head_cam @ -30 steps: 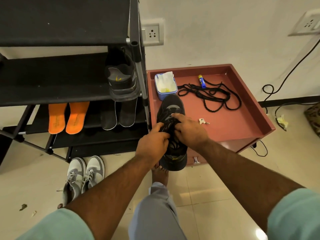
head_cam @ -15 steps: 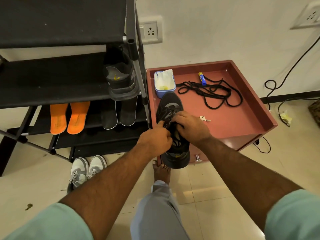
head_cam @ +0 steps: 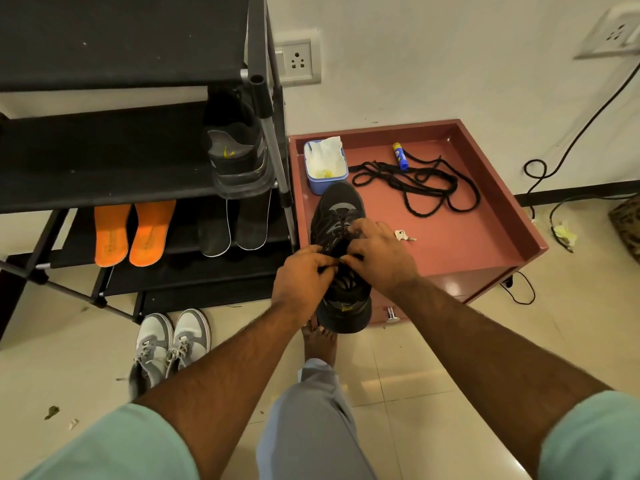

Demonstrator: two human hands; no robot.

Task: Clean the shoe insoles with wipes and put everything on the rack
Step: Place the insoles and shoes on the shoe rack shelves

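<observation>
We see both hands at the mouth of a black shoe that lies on the front left part of a red tray-topped cabinet, its heel hanging past the front edge and its toe pointing toward the wall. The left hand has its fingers curled and pinches the laces at the shoe's opening. The right hand does the same from the other side, fingertips bent down onto the laces, the 2 hands nearly touching over the tongue.

Just behind the toe stands a blue tub of wipes, a white wipe sticking up from it. To its right a loose black lace lies in a tangle on the cabinet top, with a small blue and yellow tube at its far edge. A small key lies just right of the right hand.

To the left stands a black rack. On its middle shelf, at the right end, a second black shoe sits heel toward us. On the shelf below lie 2 orange insoles side by side, and beside them 2 dark insoles with pale edges.

On the tiled floor in front of the rack stand 2 grey and white sneakers, close together. A bare foot shows below the shoe's heel.
</observation>
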